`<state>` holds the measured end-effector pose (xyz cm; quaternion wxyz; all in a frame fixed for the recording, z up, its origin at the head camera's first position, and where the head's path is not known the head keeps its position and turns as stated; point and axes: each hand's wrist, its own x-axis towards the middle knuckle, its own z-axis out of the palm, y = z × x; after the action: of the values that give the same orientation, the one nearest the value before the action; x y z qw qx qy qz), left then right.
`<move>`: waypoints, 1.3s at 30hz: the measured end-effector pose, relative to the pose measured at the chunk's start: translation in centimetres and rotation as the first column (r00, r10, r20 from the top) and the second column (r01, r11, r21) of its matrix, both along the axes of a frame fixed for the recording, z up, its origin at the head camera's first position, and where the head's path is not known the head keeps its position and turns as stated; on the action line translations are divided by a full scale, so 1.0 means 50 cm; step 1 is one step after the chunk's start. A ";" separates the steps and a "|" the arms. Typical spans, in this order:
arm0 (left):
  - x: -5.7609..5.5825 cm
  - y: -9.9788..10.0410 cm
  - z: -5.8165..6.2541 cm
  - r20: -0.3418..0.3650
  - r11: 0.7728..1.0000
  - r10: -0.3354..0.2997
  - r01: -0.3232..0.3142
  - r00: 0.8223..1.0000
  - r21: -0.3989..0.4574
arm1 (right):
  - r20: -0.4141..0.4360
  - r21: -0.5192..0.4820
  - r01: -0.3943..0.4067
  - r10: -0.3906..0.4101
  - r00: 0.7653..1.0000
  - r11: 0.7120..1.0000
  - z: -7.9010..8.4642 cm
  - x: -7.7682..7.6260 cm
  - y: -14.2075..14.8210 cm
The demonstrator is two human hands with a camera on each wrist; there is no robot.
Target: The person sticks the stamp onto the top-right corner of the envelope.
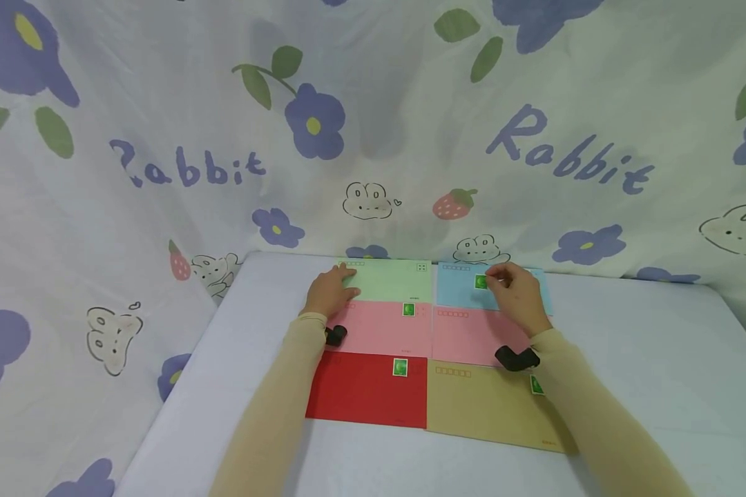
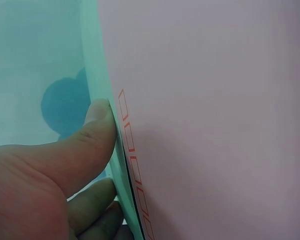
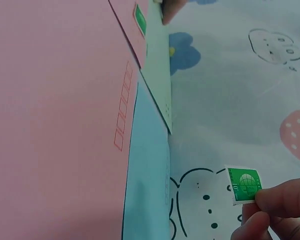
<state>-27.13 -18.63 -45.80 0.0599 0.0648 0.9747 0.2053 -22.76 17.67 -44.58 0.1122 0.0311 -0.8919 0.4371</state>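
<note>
My right hand [image 1: 517,293] pinches a small green postage stamp [image 3: 244,184] between thumb and fingertips, above the blue envelope [image 1: 456,293] at the back right. My left hand [image 1: 329,291] lies at the left end of the pale green envelope [image 1: 388,281], fingers extended on it. In the left wrist view the left thumb [image 2: 97,130] rests along that envelope's strip, right at the border of the pink envelope [image 2: 215,100]. The green envelope has a small printed square at its top right corner.
In front lie another pink envelope [image 1: 466,338], a red envelope [image 1: 367,393] and a tan envelope [image 1: 485,407]. Green stamps sit on the left pink, red and tan ones, the last partly behind my right sleeve. A rabbit-print cloth [image 1: 404,138] hangs behind the white table [image 1: 646,359].
</note>
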 end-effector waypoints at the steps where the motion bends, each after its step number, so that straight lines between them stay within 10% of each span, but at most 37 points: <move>1: 0.000 0.000 0.001 0.001 1.000 0.000 0.000 1.000 0.000 | 0.002 -0.001 0.002 -0.002 1.000 1.000 0.000 -0.001 -0.003; 39: -0.005 -0.002 -0.002 0.018 1.000 -0.003 0.003 1.000 0.009 | 0.109 -0.117 -0.003 0.016 0.994 0.993 -0.022 -0.057 -0.105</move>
<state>-27.37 -18.71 -45.91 0.0689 0.0647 0.9730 0.2104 -25.58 12.41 -45.66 0.0625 0.0046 -0.8694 0.4902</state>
